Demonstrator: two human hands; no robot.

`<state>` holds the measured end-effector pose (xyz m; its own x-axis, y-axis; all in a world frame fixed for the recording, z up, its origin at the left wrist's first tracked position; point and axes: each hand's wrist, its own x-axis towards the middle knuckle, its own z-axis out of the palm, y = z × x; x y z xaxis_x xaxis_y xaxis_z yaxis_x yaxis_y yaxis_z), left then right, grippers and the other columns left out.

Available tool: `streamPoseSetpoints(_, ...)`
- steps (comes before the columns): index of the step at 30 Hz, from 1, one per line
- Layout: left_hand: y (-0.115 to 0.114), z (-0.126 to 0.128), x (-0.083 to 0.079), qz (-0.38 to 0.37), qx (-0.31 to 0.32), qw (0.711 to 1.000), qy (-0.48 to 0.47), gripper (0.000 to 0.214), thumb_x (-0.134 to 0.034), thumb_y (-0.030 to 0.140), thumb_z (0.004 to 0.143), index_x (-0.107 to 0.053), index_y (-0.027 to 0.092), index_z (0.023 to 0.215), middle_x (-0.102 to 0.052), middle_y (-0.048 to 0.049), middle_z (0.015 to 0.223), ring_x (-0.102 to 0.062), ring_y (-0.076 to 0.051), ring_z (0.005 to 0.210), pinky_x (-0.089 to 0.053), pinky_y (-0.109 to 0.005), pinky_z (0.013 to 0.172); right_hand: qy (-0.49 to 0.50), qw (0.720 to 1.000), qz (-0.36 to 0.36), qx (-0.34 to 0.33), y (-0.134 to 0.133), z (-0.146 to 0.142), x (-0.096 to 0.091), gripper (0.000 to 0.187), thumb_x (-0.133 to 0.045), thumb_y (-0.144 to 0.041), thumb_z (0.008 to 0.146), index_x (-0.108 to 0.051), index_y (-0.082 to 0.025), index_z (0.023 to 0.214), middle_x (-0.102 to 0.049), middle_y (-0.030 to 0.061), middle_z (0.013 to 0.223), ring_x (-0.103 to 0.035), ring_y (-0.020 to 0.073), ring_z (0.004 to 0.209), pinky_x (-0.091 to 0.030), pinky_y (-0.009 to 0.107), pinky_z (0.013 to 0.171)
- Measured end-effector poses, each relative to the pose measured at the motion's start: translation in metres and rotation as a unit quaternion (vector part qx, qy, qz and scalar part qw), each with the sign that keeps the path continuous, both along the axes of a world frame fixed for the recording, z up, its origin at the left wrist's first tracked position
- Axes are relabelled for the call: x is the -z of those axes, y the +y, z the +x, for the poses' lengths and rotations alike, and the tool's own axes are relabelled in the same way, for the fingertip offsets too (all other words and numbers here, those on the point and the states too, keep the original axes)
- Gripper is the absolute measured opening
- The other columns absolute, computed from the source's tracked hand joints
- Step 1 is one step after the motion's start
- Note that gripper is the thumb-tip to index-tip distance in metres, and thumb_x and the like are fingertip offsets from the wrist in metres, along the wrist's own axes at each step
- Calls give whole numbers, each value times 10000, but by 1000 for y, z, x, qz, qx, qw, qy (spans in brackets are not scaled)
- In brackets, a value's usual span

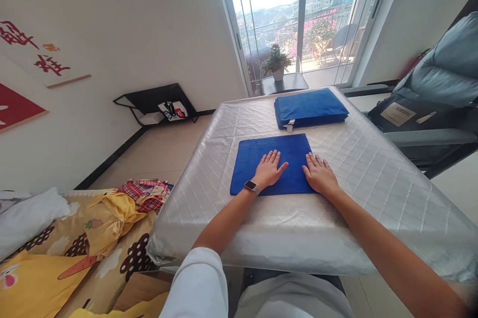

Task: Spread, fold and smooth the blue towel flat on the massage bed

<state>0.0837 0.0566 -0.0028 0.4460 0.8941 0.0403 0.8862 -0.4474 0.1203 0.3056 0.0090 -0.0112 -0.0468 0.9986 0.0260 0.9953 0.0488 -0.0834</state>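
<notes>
A flat blue cloth [246,163], roughly rectangular, lies on the silvery quilted table cover before me. My left hand [269,168] rests palm down on the cloth, fingers stretched out and thumb apart; a watch is on that wrist. At the cloth's right edge lies my right hand [319,173], also flat, its fingers pointing away from me. Neither hand grips anything. Farther back on the table sits a stack of folded blue cloths [311,106], with a white tag hanging from its front left corner.
The table cover [209,218] drapes over the edges. A grey armchair [436,79] stands close on the right. Behind the table is a chair [286,82] bearing a potted plant [277,63], before a glass door. A bed with yellow pillows [48,278] lies at left.
</notes>
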Motion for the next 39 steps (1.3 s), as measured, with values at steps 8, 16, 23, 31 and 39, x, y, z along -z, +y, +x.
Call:
streamPoseSetpoints(8,3,-111,3,-6,-162,987,11,851,-43,641,1042,-263,66,1629,-215,-150,1700,-170,-256,1586,-163,-414,1289,-1,1000,-12,6,0,-1,-2,681,-167,-412,1064,-271,-70,1645,-234,84,1702,-223,266,1567,-170,463,1281)
streamPoseSetpoints(16,1,-115,3,-8,-156,988,-2,810,-122,631,1058,-289,67,1614,-202,-223,1686,-222,-306,1568,-241,-469,1258,-7,1000,15,-16,5,7,-10,689,-216,-436,1044,-223,-147,1669,-190,71,1719,-199,288,1573,-233,503,1262)
streamPoseSetpoints(23,0,-120,0,-15,-151,988,4,809,-125,620,1063,-273,49,1616,-201,-217,1687,-217,-283,1571,-232,-438,1266,8,1000,-18,-2,62,-4,-22,715,-164,-486,1062,-234,-100,1660,-164,83,1720,-166,276,1581,-190,478,1272)
streamPoseSetpoints(31,2,-126,4,-12,-130,991,15,807,-109,609,1069,-263,35,1615,-197,-211,1686,-210,-273,1571,-230,-427,1268,26,999,-15,28,81,-5,2,728,-165,-495,1057,-234,-90,1657,-183,94,1713,-186,258,1577,-161,458,1280)
streamPoseSetpoints(39,2,-137,4,-36,-134,990,5,716,-159,549,1087,-241,92,1632,-207,-162,1693,-196,-226,1576,-201,-420,1277,32,999,-22,3,79,0,-3,705,-168,-454,1066,-246,-69,1651,-203,102,1709,-188,262,1576,-163,439,1277)
